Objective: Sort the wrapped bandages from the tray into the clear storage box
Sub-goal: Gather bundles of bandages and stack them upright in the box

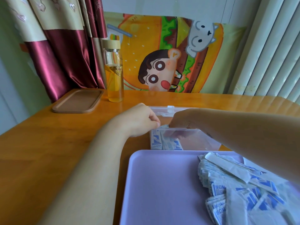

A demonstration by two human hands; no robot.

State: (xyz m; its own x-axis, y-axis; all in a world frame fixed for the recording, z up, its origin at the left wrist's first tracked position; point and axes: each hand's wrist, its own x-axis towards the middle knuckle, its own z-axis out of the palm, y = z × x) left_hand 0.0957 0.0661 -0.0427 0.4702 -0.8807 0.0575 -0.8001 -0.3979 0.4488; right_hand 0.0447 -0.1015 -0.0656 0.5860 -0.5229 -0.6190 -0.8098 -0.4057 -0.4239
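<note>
Many wrapped bandages (240, 181), blue print illegible

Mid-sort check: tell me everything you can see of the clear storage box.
The clear storage box is a rectangular, transparent plastic case, upright on the wooden table just beyond the far rim of the purple tray. Its lid lies open behind it, with a white clasp at the far edge. Wrapped bandages stand packed on edge in its left end; the rest looks empty. The left hand curls at its left rim; the right hand reaches inside, fingers among the bandages.
</note>
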